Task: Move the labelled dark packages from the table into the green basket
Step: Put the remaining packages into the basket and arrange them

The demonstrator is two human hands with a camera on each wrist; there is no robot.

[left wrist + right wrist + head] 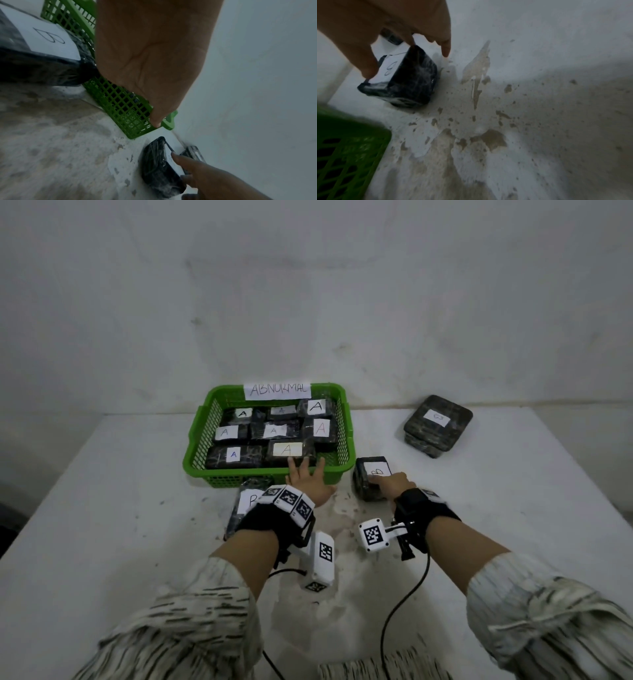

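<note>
The dark package (371,478) with the B label sits on the table (513,508) directly under my right hand (394,486), just right of the green basket (202,433). My fingers (368,70) are spread and lowered onto its top, one fingertip on the paper label, not yet closed around the block. It looks like a stiff brick under glossy, wrinkled wrap, so I judge it moderately heavy and a little slick; I would pinch it across its two side faces, not by the label. My left hand (310,482) is open, fingers splayed over the basket's near rim, holding nothing. A second B package (248,501) lies flat just beneath that wrist. A third B package (436,424) sits well beyond my right hand. Ahead of my left fingertips, the basket, tagged ABNORMAL, holds eight A-labelled packages (287,450) packed close.
</note>
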